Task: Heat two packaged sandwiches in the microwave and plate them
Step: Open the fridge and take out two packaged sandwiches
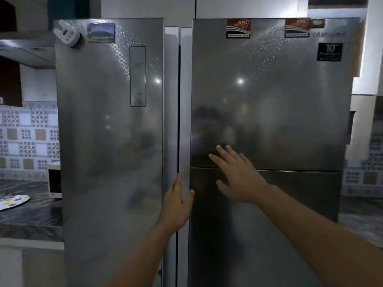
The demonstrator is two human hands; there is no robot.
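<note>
- Standing square to a side-by-side steel fridge (pixel 107 131), both doors shut. Sandwiches not in view; my guess is they're behind one of these doors, can't confirm.
- Left hand (pixel 178 204): fingers straight and together, lying along the vertical handle strip at the centre seam (pixel 183 100), thumb on the edge of the right door (pixel 269 100). Nothing pinched, not curled round anything yet.
- Right hand (pixel 238 175): fingers spread, palm toward the right door where its upper and lower panels meet. Empty. Can't tell if it's touching the steel or just off it.
- Handling, judged: tall door with a magnetic seal, so expect a firm initial pull, then a free swing. Steel face is smooth and glossy, no purchase there; hook fingers into the recessed edge at the seam instead.
- Sandwiches, judged: light, soft, in slick wrap. Hold by the flat sides, don't squeeze.
- Look of the fridge: brushed grey finish, reflections and light spots, magnets (pixel 238 27) along the top, control panel (pixel 137 76) on the left door.
- Plate (pixel 14 200), white with coloured dots, sits on the dark counter (pixel 31 220) at left, well apart from the hands. A white appliance corner (pixel 55 179) shows beside the fridge, possibly the microwave; too cropped to say.
- Task looks barely started: nothing fetched.
</note>
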